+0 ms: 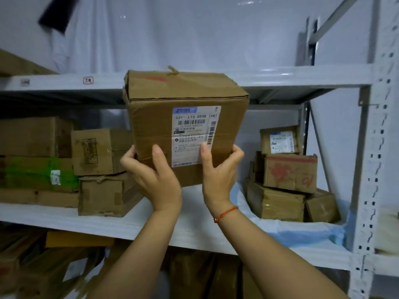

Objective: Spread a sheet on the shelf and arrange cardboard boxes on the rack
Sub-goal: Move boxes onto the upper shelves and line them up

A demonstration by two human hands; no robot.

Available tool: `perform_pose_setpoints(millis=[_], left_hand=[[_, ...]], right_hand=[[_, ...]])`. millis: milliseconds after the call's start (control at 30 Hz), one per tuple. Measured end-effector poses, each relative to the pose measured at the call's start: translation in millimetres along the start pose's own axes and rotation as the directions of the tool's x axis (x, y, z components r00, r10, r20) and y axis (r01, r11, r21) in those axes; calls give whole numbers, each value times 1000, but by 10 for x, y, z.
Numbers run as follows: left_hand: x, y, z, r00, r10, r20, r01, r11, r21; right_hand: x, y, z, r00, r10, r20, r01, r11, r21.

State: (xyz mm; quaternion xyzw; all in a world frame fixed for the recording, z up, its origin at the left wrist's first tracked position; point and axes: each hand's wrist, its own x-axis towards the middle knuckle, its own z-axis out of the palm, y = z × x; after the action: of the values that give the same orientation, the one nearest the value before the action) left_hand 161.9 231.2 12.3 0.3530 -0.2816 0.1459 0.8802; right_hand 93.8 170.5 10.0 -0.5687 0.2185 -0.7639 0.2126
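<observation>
At centre, held box: a brown cardboard box [185, 126] with a white shipping label [195, 135] on its near face is held up in front of the rack, its top level with the upper shelf edge [280, 77].
Left hand: the left hand [154, 176] grips the box's lower left corner, thumb on the near face, fingers curled round the side.
Right hand: the right hand [218, 171] grips the lower right corner the same way; a red cord bracelet [225, 213] circles the wrist.
Open room: a bare stretch of middle shelf [151, 221] lies behind and below the box, between two groups of boxes.
Sheet: a white and pale blue sheet [302, 233] covers that shelf, bunching at its right front edge.
Left stack: several cardboard boxes [101, 152] stacked on the shelf, one wrapped in green tape [38, 173].
Right stack: smaller boxes [289, 172] piled near the perforated upright post [375, 169].
Lower shelf: more cardboard, blurred.
</observation>
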Motion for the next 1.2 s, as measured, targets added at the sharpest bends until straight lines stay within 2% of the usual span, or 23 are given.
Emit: perform_pose_setpoints(millis=[200,433,600,800,933,1067,1200], left_hand=[[171,565,273,993,119,26,-113,980,-162],[505,996,777,975,199,99,-164,946,-280],[729,1273,1273,951,249,185,-171,919,-356],[985,1352,1981,916,226,332,-160,964,-214],[997,1319,2396,865,188,465,-140,981,-136],[942,1303,2799,781,180,598,-85,979,-184],[844,1229,3161,696,151,702,-46,985,-167]], right_hand=[[409,-492,-115,980,-197,-33,199,978,56],[1066,-917,-240,910,-389,-145,384,921,-61],[1659,-1228,-401,879,-461,-122,453,887,-85],[2384,-1311,-624,905,-420,73,426,896,-124],[2758,-1274,-829,916,-361,176,388,909,-152],[3130,-1194,-1007,941,-319,114,334,928,-162],[3470,-1049,-1195,970,-242,22,239,935,-261]])
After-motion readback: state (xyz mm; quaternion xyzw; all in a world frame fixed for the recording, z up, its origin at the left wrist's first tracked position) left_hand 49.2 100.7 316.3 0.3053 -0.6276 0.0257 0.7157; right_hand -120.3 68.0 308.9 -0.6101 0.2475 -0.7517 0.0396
